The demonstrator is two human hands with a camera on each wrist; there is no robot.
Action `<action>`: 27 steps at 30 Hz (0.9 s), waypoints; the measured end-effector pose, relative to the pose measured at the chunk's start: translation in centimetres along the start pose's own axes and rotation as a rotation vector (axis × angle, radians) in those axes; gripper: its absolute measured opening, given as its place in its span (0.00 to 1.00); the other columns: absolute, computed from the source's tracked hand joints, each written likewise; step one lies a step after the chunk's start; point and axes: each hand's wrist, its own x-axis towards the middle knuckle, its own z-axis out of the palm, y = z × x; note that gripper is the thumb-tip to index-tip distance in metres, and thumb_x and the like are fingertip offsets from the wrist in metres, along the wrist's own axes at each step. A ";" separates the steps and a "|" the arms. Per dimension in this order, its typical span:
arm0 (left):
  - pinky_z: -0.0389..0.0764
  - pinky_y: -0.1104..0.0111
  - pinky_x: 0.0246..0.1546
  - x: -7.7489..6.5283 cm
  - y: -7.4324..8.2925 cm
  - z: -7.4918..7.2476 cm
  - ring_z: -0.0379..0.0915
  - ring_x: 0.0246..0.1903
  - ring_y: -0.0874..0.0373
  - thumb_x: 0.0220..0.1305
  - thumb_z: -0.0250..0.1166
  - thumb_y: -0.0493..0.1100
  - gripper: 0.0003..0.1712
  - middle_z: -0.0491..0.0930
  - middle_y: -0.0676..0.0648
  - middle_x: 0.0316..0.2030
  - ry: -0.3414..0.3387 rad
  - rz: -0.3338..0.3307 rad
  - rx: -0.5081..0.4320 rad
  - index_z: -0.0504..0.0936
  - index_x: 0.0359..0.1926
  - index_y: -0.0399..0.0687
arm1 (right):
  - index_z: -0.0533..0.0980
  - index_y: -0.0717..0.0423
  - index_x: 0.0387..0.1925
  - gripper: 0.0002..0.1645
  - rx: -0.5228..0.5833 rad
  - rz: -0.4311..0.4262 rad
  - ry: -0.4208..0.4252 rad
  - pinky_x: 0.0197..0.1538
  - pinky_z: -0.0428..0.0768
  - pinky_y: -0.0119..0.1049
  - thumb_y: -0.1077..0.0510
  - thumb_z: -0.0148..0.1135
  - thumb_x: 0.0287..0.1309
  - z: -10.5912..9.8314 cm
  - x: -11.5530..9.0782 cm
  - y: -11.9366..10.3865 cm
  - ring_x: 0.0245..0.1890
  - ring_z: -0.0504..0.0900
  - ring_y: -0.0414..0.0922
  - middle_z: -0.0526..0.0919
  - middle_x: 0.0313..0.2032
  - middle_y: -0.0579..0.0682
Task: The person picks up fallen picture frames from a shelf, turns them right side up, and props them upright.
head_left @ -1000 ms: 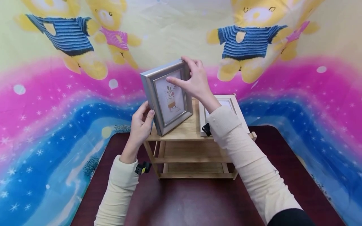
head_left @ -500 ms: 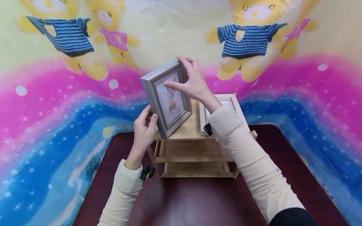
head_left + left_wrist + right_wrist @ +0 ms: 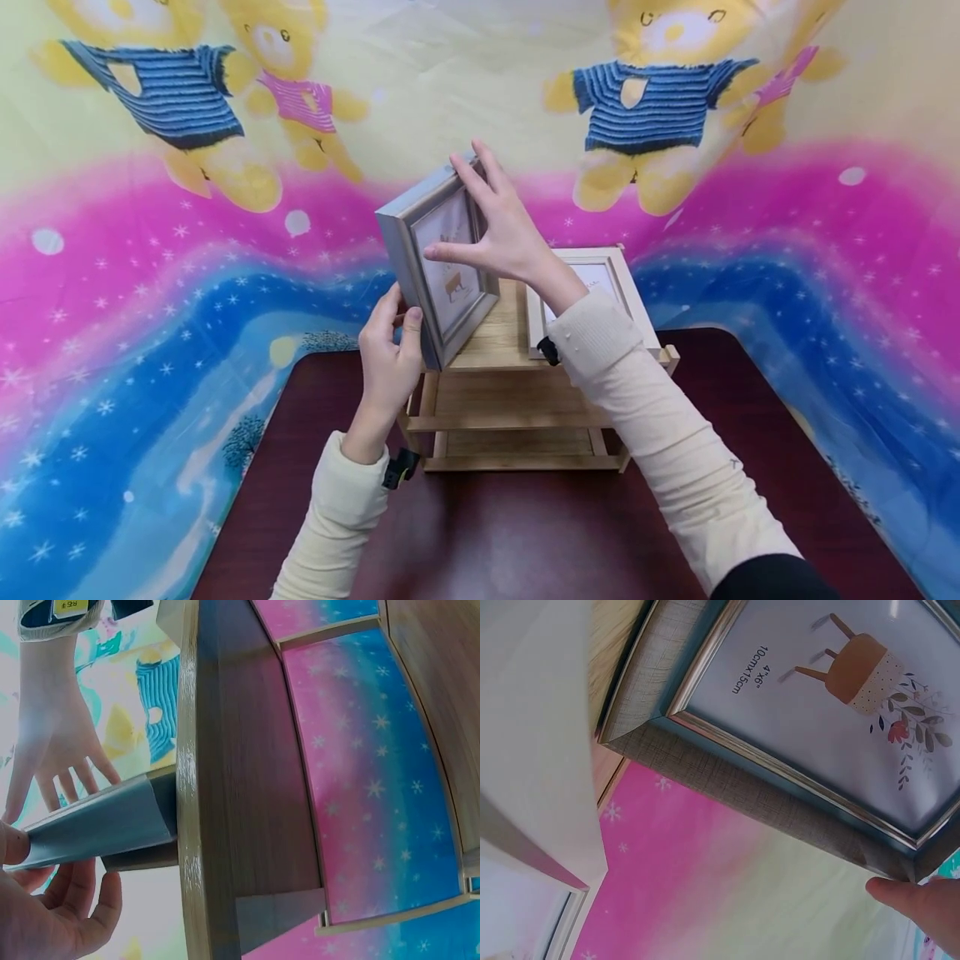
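Observation:
A silvery picture frame [image 3: 453, 312] stands tilted on the left part of the wooden rack's top board [image 3: 498, 346]. It holds a print of a potted plant. My left hand [image 3: 392, 358] grips its left edge, thumb in front and fingers behind; in the left wrist view the left hand [image 3: 64, 911] is on the frame's grey side [image 3: 101, 821]. My right hand [image 3: 506, 233] has its fingers spread and straight at the top right corner, its thumb stretched across the front. A fingertip [image 3: 900, 892] meets the frame's corner in the right wrist view.
A second, cream picture frame [image 3: 637, 304] is on the right of the rack top, partly behind my right forearm. Lower shelves [image 3: 517, 402] lie beneath. The rack stands on a dark red table [image 3: 510, 533], with a bear-print cloth [image 3: 450, 75] behind.
The silvery frame has turned a little, its face swinging further to the right. My left hand has shifted right and slightly down with it; my right fingers have straightened and slid left along the top.

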 end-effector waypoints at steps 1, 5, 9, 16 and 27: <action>0.77 0.58 0.37 0.0 0.1 0.1 0.73 0.38 0.50 0.64 0.51 0.30 0.21 0.76 0.36 0.39 0.007 0.004 0.007 0.69 0.58 0.33 | 0.48 0.46 0.70 0.60 -0.004 -0.005 -0.004 0.66 0.47 0.42 0.42 0.70 0.40 0.0 0.0 0.0 0.68 0.36 0.38 0.37 0.70 0.46; 0.76 0.58 0.38 -0.3 0.2 0.5 0.73 0.38 0.49 0.64 0.51 0.29 0.21 0.76 0.36 0.39 0.036 0.005 0.026 0.69 0.58 0.33 | 0.44 0.47 0.71 0.61 -0.021 -0.009 -0.049 0.67 0.42 0.42 0.41 0.69 0.41 -0.1 0.0 0.0 0.68 0.33 0.38 0.37 0.71 0.47; 0.76 0.58 0.38 -0.5 0.3 1.0 0.72 0.37 0.50 0.63 0.52 0.29 0.21 0.76 0.37 0.38 0.074 0.006 0.048 0.70 0.57 0.33 | 0.39 0.50 0.71 0.65 -0.035 -0.021 -0.106 0.67 0.37 0.40 0.41 0.69 0.41 -0.2 0.0 -0.1 0.68 0.29 0.39 0.33 0.70 0.48; 0.76 0.62 0.35 -0.5 0.7 1.6 0.72 0.33 0.50 0.61 0.54 0.28 0.19 0.76 0.38 0.34 0.143 0.033 0.071 0.73 0.54 0.31 | 0.36 0.55 0.70 0.68 -0.035 -0.057 -0.132 0.66 0.31 0.33 0.40 0.69 0.39 -0.2 0.0 -0.4 0.67 0.27 0.38 0.32 0.70 0.49; 0.77 0.62 0.36 -0.6 1.0 2.5 0.71 0.33 0.50 0.61 0.57 0.31 0.18 0.75 0.39 0.31 0.156 0.017 0.087 0.74 0.53 0.32 | 0.42 0.51 0.71 0.63 0.002 -0.105 -0.064 0.67 0.36 0.37 0.40 0.68 0.40 0.3 -0.2 -0.7 0.68 0.31 0.36 0.37 0.71 0.46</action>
